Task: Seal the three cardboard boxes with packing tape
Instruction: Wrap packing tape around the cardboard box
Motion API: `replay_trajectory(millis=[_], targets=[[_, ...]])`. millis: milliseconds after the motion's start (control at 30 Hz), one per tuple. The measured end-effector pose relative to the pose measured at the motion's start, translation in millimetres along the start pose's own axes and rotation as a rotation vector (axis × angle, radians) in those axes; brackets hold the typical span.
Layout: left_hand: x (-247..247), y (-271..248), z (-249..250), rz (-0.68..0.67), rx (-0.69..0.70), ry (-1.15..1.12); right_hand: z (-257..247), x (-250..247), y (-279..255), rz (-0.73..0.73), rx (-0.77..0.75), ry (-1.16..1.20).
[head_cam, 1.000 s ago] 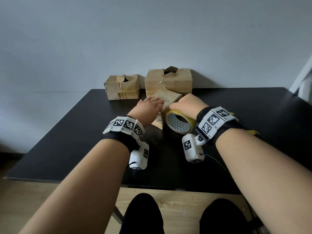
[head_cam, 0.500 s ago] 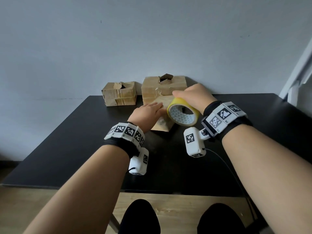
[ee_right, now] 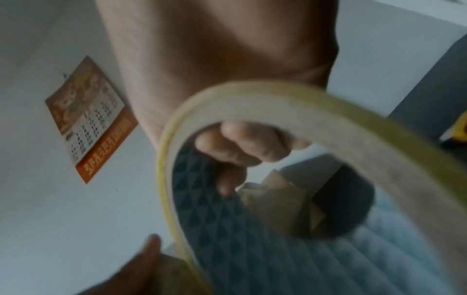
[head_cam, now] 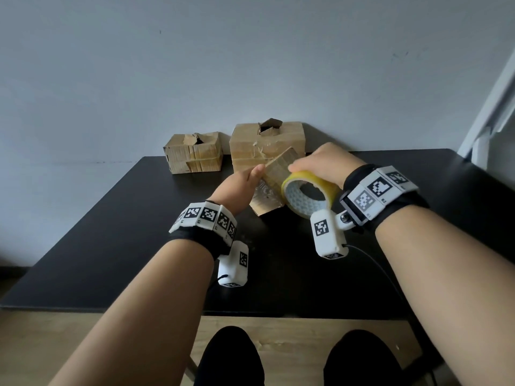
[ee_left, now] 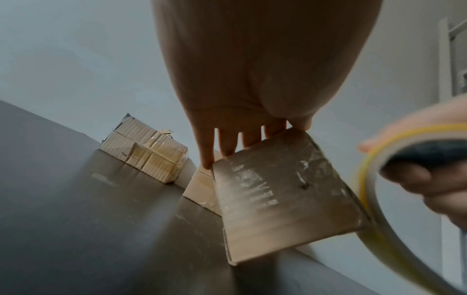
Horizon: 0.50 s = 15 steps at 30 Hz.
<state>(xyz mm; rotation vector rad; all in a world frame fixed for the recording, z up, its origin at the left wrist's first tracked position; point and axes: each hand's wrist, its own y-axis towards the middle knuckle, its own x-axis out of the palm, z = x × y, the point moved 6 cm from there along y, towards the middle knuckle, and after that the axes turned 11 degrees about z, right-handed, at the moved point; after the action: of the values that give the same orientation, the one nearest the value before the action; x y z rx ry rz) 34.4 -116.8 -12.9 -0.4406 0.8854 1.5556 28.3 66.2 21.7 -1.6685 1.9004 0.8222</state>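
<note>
My left hand [head_cam: 239, 188] grips a small flat cardboard box [head_cam: 271, 185] by its upper edge and holds it tilted up on the black table [head_cam: 111, 246]. The fingers [ee_left: 227, 145] curl behind that edge, and glossy tape shows on the box face [ee_left: 285, 191]. My right hand [head_cam: 326, 165] holds a yellow packing tape roll [head_cam: 309, 195] against the box's right side. Its fingers [ee_right: 242, 143] are hooked through the roll's core [ee_right: 252, 95]. Two other boxes stand at the wall: a small one [head_cam: 192, 153] at back left and a larger one [head_cam: 267, 143] with a torn top.
The wall rises right behind the table's far edge. A calendar [ee_right: 88, 117] hangs on it. A yellow and black object [ee_right: 460, 131] lies on the table to the right. Bare tabletop [head_cam: 278, 274] stretches toward me, with its front edge above my knees.
The right hand lifted the tape roll off the table and brought it up beside the box. The left hand, which lay flat on the box, now grips it and has tipped it up.
</note>
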Motion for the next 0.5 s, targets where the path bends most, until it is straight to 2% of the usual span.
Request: replay_trajectory(millis=[100,267,500], targets=[[-2,1,-2,0.010,-0.051,-0.018,19,13,-4,-0.061,0.026,-0.109],[-5,7,-9,0.028,-0.125,-0.047,23,30,-2,0.035,-0.012,-0.093],[-6,16,-35,0.058,-0.265,-0.135,14,46,7,0.086,-0.042,-0.139]])
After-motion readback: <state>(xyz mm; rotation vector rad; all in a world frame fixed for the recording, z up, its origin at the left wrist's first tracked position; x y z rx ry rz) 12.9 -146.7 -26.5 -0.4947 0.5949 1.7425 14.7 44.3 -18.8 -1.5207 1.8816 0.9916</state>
